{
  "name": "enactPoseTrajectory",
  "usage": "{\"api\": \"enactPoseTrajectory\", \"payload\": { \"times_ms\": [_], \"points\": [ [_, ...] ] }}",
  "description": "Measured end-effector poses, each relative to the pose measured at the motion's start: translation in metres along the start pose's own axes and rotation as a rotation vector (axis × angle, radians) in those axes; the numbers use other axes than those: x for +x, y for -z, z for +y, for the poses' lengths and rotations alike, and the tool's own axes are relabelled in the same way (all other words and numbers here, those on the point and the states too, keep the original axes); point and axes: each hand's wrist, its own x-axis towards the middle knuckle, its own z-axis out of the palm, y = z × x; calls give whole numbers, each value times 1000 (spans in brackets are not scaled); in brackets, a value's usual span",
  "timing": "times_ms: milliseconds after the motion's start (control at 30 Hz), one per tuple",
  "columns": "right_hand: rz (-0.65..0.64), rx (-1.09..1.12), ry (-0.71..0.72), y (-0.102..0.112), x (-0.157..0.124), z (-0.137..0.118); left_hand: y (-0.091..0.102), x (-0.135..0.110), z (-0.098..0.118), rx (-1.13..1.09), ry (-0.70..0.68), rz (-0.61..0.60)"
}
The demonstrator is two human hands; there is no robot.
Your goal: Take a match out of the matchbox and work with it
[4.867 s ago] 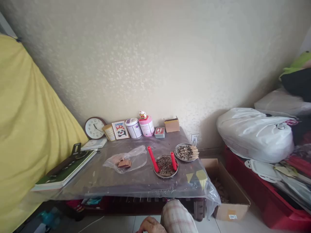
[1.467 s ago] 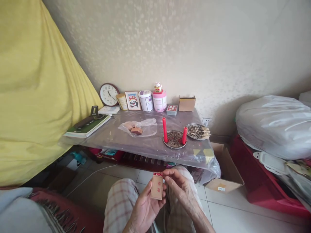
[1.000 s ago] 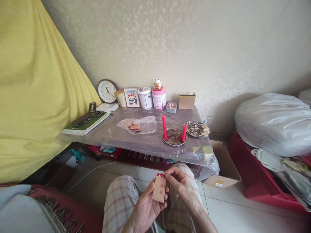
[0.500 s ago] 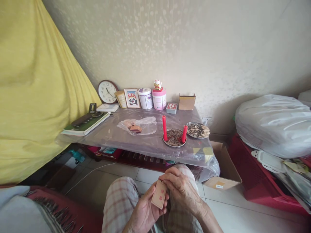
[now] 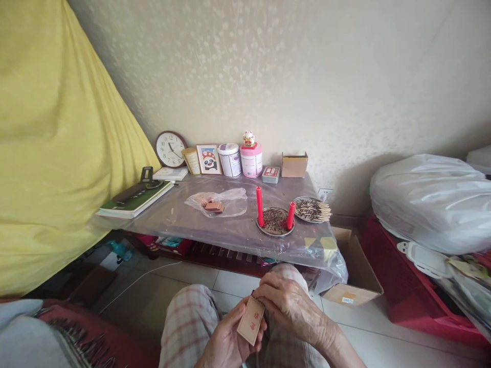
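Note:
On its palm side, my left hand grips a small tan matchbook printed with red characters. A row of dark match heads shows along its upper edge. The fingers of my right hand are pinched together at that edge; what they hold between them is hidden. Beyond the hands, on the plastic-covered table, a tall red candle and a shorter red candle stand upright on a round metal plate. Many used matchsticks lie on another plate behind it.
A clear plastic bag holds tan pieces. Along the wall are a clock, framed panda picture, tins and a small cardboard box. A carton and red bin stand right.
Both hands and the matchbook sit slightly lower in view, and the matchbook is tilted a little more. My right fingers stay at its upper edge. The whole view has shifted slightly.

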Motion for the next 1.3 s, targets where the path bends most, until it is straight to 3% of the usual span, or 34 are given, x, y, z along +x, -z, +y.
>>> {"api": "enactPoseTrajectory", "payload": {
  "times_ms": [433,767,967,1100,1300],
  "points": [
    [-148,-91,96,11,3,-2,11,1,-3,97,17,-78],
    [-208,-104,79,13,3,-5,9,-3,0,90,93,-81],
    [-243,-131,114,14,5,-5,25,6,-7,109,48,-154],
    [-263,-111,99,16,6,-6,23,5,-8,140,9,-220],
    [-272,-108,104,16,6,-7,20,3,-8,163,-20,-210]
  ]
}}
